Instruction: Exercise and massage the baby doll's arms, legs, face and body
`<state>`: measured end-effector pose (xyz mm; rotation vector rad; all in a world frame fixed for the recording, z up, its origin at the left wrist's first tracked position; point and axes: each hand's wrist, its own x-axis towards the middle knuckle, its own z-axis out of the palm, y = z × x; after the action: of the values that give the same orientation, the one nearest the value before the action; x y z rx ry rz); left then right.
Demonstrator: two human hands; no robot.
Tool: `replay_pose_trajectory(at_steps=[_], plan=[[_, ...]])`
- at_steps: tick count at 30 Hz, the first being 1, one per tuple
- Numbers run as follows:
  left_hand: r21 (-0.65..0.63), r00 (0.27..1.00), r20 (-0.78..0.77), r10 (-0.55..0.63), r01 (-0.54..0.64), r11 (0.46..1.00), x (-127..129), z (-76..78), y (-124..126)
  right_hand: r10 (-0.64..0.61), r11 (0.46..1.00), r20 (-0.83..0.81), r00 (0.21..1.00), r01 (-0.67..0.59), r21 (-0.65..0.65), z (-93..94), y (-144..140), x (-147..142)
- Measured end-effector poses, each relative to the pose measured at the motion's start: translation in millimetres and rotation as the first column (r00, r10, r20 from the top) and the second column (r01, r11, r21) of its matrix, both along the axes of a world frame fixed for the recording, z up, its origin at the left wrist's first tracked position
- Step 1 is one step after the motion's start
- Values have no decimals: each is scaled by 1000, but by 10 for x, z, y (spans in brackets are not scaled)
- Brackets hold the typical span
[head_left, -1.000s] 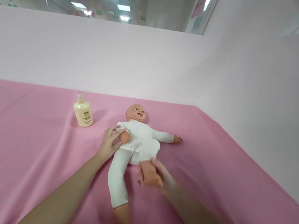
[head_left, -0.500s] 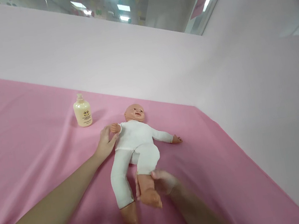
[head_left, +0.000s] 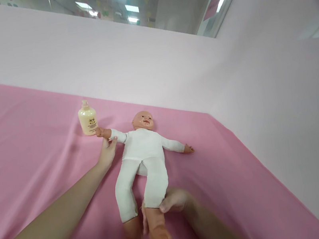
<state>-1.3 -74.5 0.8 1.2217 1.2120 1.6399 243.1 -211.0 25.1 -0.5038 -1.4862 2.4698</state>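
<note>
A baby doll in a white top and white trousers lies face up, head toward the wall. My left hand is closed around the doll's forearm on the left side of the view, just below its small hand; that arm stretches out sideways. Around the lower leg on the right side of the view, my right hand is wrapped near the trouser cuff, some of its fingers behind the leg. The doll's other arm and other leg lie free of my hands.
A cream pump bottle stands upright close behind the doll's outstretched hand. Pink cloth with folds covers the surface. White walls rise behind and to the right, with a window or mirror above.
My left hand has drawn the doll's arm outward to the left, from bent to stretched. My right hand has brought the held leg down toward me, straighter than before.
</note>
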Motion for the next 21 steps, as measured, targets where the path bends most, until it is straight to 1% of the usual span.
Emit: replay_pose_trajectory(at_steps=[3,4,5,6,7,8,9,10,11,12,13,14,15,17,19,21], plan=[[58,995,-96,-26,32,998,15,38,-54,134,991,-145,980,-135,0,-107,29,6],[87,988,-151,-31,45,995,20,49,-75,173,984,-200,964,-176,2,-147,43,8],[123,975,-221,-35,64,990,24,59,-95,181,982,-248,952,-188,-4,-178,58,9],[160,953,-300,-41,93,983,27,66,-116,132,989,-285,949,-146,-28,-197,72,11],[191,921,-387,-55,138,972,28,72,-136,26,996,-300,954,-51,-73,-200,85,11],[208,879,-472,-75,193,959,28,75,-153,-113,988,-278,954,78,-133,-187,95,9],[210,833,-544,-96,246,946,27,74,-168,-263,956,-224,938,222,-194,-160,104,6],[203,793,-599,-113,287,936,25,72,-179,-393,905,-153,907,352,-241,-125,111,0],[193,761,-637,-124,314,930,22,67,-187,-482,852,-78,872,447,-272,-87,117,-9],[187,739,-662,-127,327,927,19,61,-191,-529,815,-19,848,502,-290,-53,121,-18],[185,726,-677,-122,328,926,16,55,-193,-548,794,22,836,528,-301,-26,124,-28],[186,720,-684,-115,324,928,13,51,-194,-553,785,44,832,538,-308,-9,126,-36],[188,718,-687,-110,322,928,11,49,-193,-550,785,49,834,536,-309,-4,127,-41],[192,723,-683,-108,320,928,10,51,-191,-524,809,30,851,508,-297,-20,126,-37],[198,748,-656,-101,301,933,14,56,-181,-480,849,-27,877,457,-265,-55,120,-15],[213,800,-595,-75,247,945,22,53,-156,-398,903,-102,912,369,-222,-88,104,18]])
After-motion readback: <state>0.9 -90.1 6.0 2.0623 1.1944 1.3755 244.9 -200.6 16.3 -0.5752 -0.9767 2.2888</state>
